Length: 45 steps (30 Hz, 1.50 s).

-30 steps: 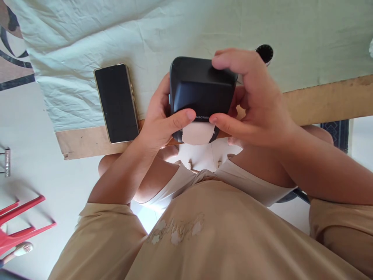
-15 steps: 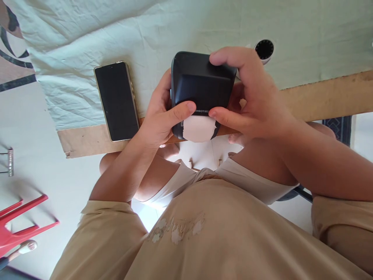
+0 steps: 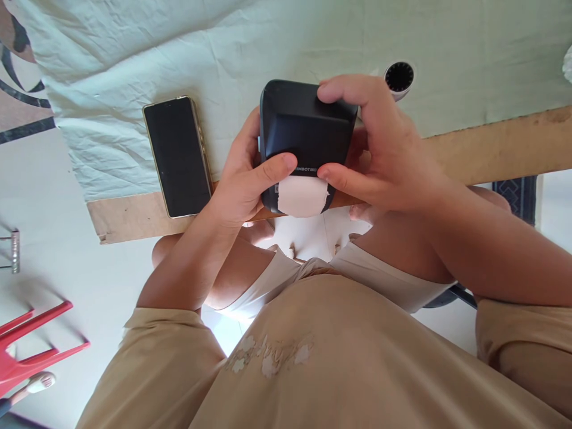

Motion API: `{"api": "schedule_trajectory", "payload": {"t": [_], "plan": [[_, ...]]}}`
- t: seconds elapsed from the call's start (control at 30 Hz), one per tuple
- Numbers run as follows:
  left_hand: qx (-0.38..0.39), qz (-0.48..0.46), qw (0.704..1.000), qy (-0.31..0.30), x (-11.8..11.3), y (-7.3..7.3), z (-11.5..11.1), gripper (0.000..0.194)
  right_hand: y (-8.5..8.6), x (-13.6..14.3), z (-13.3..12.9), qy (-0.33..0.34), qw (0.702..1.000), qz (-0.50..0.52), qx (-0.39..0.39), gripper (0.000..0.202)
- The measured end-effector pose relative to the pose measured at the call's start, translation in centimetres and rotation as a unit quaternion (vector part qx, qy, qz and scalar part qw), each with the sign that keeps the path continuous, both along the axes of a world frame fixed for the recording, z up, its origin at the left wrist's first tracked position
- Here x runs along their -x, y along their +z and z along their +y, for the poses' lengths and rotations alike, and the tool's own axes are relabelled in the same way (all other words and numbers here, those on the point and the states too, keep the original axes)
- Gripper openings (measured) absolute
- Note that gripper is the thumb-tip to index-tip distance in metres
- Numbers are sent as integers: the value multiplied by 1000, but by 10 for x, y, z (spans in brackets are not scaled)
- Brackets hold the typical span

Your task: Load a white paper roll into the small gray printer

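Note:
A black device (image 3: 308,134) with rounded corners and small pale lettering is held between both hands above the table's near edge. On its lower part sits a pale, torn-edged patch (image 3: 302,196). My left hand (image 3: 250,173) grips the device's left side, its thumb lying across the front beside the lettering. Round the right side curls my right hand (image 3: 384,143), with one finger on the top right corner and another digit near the lettering. Parts of the fingers behind the device are hidden.
A dark-screened phone (image 3: 179,158) lies left on the pale green cloth (image 3: 232,47). Beyond my right hand stands a small round object with a dark top (image 3: 399,78). Bare board (image 3: 500,146) edges the table. A red plastic piece of furniture (image 3: 36,351) is at lower left.
The whole view has shifted slightly, and the device and both hands appear a little further left. Their grip on it looks the same.

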<state>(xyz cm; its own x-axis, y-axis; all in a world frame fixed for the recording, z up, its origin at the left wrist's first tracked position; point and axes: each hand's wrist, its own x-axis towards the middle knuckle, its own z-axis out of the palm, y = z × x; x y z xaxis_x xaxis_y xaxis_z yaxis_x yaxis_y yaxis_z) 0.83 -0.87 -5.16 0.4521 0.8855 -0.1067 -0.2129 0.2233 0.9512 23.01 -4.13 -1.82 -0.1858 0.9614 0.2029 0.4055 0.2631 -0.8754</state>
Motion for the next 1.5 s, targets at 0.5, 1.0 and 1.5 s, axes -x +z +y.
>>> {"api": "schedule_trajectory", "payload": {"t": [0.5, 1.0, 1.5], "plan": [[62, -108, 991, 39, -12, 15, -8, 43, 26, 5, -5, 5, 984, -177, -26, 53], [108, -67, 990, 65, 1, 15, -4, 30, 16, 2, -4, 35, 979, -152, -129, 66], [29, -45, 998, 19, -1, 23, -7, 45, 23, 10, 3, -130, 946, -139, -261, 10]]}}
